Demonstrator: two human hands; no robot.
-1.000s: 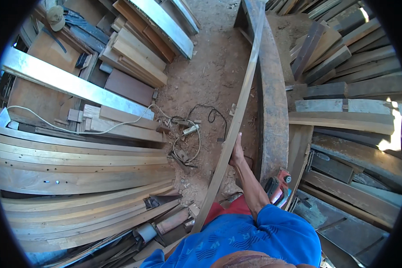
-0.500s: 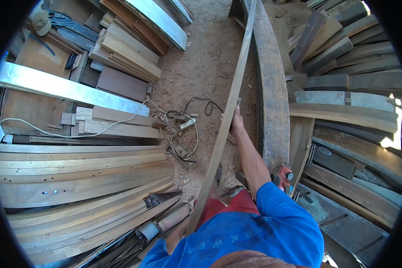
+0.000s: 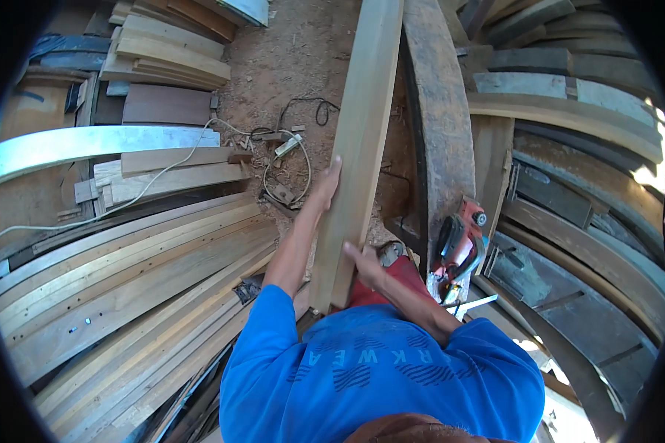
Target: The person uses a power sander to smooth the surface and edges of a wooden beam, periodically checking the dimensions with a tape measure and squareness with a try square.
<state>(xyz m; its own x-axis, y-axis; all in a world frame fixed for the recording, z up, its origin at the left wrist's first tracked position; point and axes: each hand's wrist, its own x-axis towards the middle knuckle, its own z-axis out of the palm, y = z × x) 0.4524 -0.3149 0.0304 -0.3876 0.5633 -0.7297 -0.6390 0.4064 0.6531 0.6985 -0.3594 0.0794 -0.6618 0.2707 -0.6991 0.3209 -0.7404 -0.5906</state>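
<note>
A long, pale wooden board (image 3: 358, 140) runs from close to my body away to the far edge of the view, its wide face up. On its left edge, my left hand (image 3: 326, 186) grips it with the thumb on the face and the other fingers mostly hidden. Nearer to me, my right hand (image 3: 367, 267) holds the right edge close to the near end, slightly blurred, thumb over the top. To the right of the board stretches a thick, worn wooden beam (image 3: 440, 125). A red electric hand planer (image 3: 462, 240) rests on the beam's near end.
Stacked planks (image 3: 125, 273) fill the left side. A white power strip (image 3: 288, 145) with looped cords lies on the dusty, shaving-strewn ground (image 3: 273, 74). More timber (image 3: 569, 125) is piled at right, beside a grey metal table (image 3: 569, 284).
The board has turned from its narrow side to its wide face. My left hand has moved forward along it, while my right hand has come back toward its near end. The view has shifted.
</note>
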